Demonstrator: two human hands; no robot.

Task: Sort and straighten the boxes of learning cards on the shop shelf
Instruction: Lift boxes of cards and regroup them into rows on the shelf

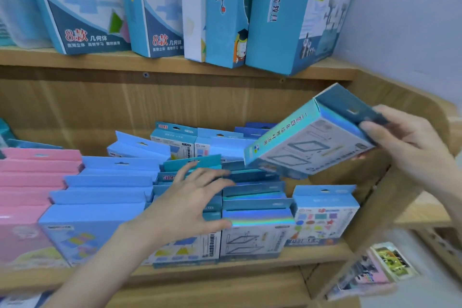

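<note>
R hand (410,142) holds a teal cardboard card box w/ holographic edge and line-drawn frames on its face (307,145), fingers clamped on the hang-tab end only; box is tilted, in the air above the back of the right-hand rows on the lower wooden shelf (312,252). L hand (190,202) lies flat w/ fingers spread, straight, pressing the tops of the teal/blue card boxes standing in the middle row (190,255).

Risks, as I judge them:
- Grip is at one end, so the free end could swing down and clip the row of holographic-topped boxes w/ frame drawings (255,222), tipping them fwd off the shelf edge.
- L hand pushing too hard could domino the middle row.
- The lone blue box w/ coloured shapes on its front (322,217) stands apart beside the shelf's side panel; a bump may knock it over.
- The slot for the held box isn't clearly visible; forcing it in could crease the tabs.
</note>
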